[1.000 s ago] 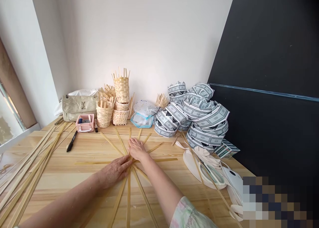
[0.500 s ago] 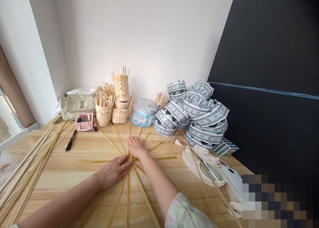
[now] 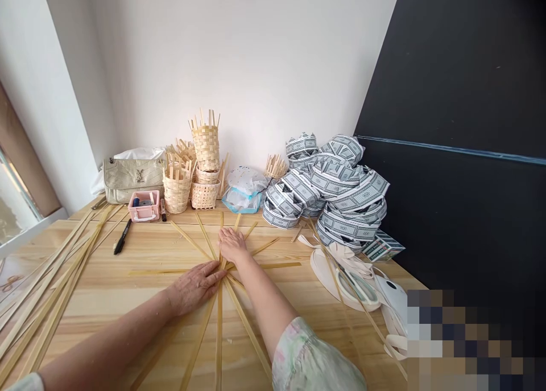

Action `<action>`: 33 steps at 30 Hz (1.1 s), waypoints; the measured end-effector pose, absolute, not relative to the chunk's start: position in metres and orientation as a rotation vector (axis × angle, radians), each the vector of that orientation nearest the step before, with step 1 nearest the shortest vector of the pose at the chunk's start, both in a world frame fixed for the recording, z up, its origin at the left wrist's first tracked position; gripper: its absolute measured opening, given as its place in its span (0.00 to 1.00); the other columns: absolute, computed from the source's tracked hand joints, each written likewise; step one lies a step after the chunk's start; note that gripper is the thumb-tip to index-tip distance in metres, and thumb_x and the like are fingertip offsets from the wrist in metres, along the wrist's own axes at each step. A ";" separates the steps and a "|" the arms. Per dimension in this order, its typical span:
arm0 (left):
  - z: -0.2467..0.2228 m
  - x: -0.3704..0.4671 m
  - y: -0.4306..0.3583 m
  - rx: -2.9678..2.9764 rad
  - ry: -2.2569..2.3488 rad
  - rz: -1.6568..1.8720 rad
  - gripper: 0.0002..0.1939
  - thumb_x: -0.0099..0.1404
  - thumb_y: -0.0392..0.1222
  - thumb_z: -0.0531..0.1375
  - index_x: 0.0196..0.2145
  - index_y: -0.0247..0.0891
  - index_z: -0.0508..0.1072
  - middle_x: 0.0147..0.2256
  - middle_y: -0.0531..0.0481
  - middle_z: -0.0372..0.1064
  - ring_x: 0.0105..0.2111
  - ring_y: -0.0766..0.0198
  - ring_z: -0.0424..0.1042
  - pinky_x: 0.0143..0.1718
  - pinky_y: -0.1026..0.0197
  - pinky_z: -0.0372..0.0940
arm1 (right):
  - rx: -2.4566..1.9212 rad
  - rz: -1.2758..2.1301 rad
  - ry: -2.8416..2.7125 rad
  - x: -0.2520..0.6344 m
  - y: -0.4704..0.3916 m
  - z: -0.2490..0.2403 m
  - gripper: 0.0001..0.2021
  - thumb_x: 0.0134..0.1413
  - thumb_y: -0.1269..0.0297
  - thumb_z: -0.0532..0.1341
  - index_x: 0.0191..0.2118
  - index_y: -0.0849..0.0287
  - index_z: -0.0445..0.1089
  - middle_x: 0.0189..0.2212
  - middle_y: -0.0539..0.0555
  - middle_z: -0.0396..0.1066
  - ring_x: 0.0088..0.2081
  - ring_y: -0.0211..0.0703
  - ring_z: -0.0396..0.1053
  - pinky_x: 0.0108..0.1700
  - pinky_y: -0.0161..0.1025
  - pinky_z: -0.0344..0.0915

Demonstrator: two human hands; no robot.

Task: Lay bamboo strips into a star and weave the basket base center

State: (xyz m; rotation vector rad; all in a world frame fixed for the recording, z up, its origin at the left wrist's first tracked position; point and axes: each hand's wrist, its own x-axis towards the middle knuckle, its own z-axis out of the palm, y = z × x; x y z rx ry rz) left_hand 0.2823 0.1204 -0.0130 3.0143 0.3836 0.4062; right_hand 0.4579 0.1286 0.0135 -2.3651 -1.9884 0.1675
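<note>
Several flat bamboo strips (image 3: 243, 317) lie crossed on the wooden table, fanning out like spokes from one middle point. My left hand (image 3: 196, 287) rests flat with its fingers stretched towards that crossing, the fingertips touching the strips. Just beyond it, my right hand (image 3: 231, 245) lies palm down over the strips on the far side of the crossing, its fingers extended forward. Both hands are open and press from above. The crossing itself is partly covered by my fingers.
Long loose strips (image 3: 63, 288) lie at the left, near a black marker (image 3: 122, 237) and a pink box (image 3: 144, 206). Woven baskets (image 3: 177, 192) and a handbag (image 3: 133, 179) stand at the back. Patterned band rolls (image 3: 352, 223) and scissors (image 3: 356, 285) on pale ribbon are at the right.
The view has shifted slightly. Both hands stay flat at the crossing, and the strips look the same.
</note>
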 end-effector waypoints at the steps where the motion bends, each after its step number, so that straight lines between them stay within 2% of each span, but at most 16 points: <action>1: -0.012 0.283 0.120 3.007 0.380 0.404 0.21 0.64 0.41 0.47 0.55 0.40 0.56 0.55 0.42 0.54 0.54 0.55 0.55 0.53 0.54 0.55 | -2.366 0.180 -1.986 0.458 0.129 0.013 0.23 0.58 0.62 0.41 0.59 0.59 0.46 0.60 0.54 0.44 0.60 0.45 0.37 0.57 0.51 0.38; 6: -0.007 0.285 0.119 2.997 0.390 0.373 0.22 0.63 0.38 0.47 0.55 0.36 0.55 0.54 0.41 0.56 0.54 0.56 0.55 0.53 0.54 0.55 | -2.343 0.209 -1.992 0.459 0.130 0.018 0.24 0.58 0.62 0.43 0.60 0.61 0.45 0.60 0.55 0.44 0.60 0.44 0.38 0.57 0.51 0.39; 10: -0.002 0.286 0.118 3.002 0.376 0.326 0.21 0.63 0.37 0.47 0.54 0.34 0.56 0.54 0.40 0.56 0.54 0.57 0.55 0.54 0.57 0.54 | -2.311 0.150 -1.971 0.462 0.117 0.031 0.25 0.58 0.62 0.43 0.60 0.63 0.41 0.62 0.55 0.38 0.61 0.44 0.35 0.58 0.50 0.37; 15: 0.000 0.286 0.119 2.983 0.407 0.293 0.21 0.63 0.39 0.47 0.54 0.35 0.56 0.54 0.41 0.55 0.54 0.58 0.56 0.53 0.58 0.55 | -2.280 0.129 -1.981 0.466 0.080 0.041 0.22 0.57 0.66 0.45 0.57 0.61 0.51 0.59 0.56 0.48 0.60 0.44 0.40 0.57 0.49 0.38; 22: 0.012 0.286 0.118 2.974 0.421 0.278 0.21 0.62 0.40 0.49 0.53 0.36 0.59 0.54 0.42 0.57 0.52 0.56 0.59 0.51 0.56 0.57 | -2.270 0.145 -1.965 0.470 0.046 0.033 0.19 0.56 0.66 0.46 0.53 0.59 0.57 0.56 0.57 0.54 0.58 0.45 0.45 0.55 0.50 0.45; 28: 0.023 0.292 0.134 3.034 0.317 0.369 0.19 0.62 0.38 0.48 0.51 0.33 0.61 0.51 0.40 0.61 0.52 0.56 0.58 0.53 0.54 0.54 | -2.231 0.151 -1.972 0.475 0.049 0.031 0.18 0.56 0.67 0.46 0.53 0.59 0.57 0.56 0.55 0.55 0.59 0.46 0.43 0.56 0.49 0.44; 33: 0.017 0.313 0.166 3.057 0.427 0.273 0.22 0.63 0.39 0.47 0.54 0.34 0.56 0.54 0.41 0.56 0.56 0.55 0.52 0.54 0.52 0.51 | -2.239 0.195 -1.952 0.477 0.059 0.033 0.20 0.57 0.67 0.46 0.56 0.59 0.53 0.58 0.56 0.51 0.59 0.45 0.42 0.56 0.51 0.43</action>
